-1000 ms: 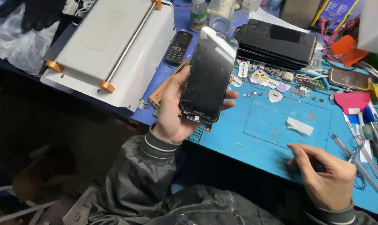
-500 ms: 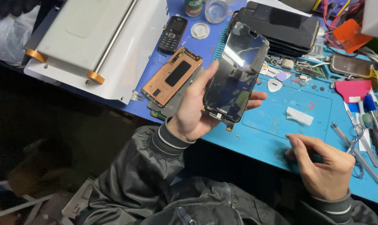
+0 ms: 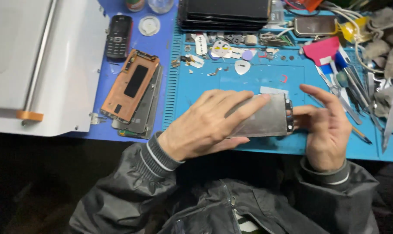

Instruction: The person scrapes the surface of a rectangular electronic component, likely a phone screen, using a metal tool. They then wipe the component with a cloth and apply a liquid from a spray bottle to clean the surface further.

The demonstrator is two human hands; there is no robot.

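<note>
A phone screen panel [image 3: 268,117] lies flat and sideways over the blue work mat [image 3: 252,82], its grey back face up. My left hand [image 3: 205,123] covers its left half, fingers spread across it and thumb underneath. My right hand [image 3: 328,125] meets the panel's right end, where small connectors show, with the thumb touching that edge and the fingers raised above it.
A copper-coloured phone back panel [image 3: 131,86] rests on grey frames left of the mat. A black keypad phone [image 3: 118,37] lies behind it. A white machine [image 3: 40,65] fills the left. Stacked dark screens [image 3: 224,13], picks, a red scraper [image 3: 322,50] and tweezers [image 3: 348,99] crowd the back and right.
My left hand lowered the screen panel from upright in the air to flat over the mat, back face up. My right hand rose from the mat's edge to the panel's right end.
</note>
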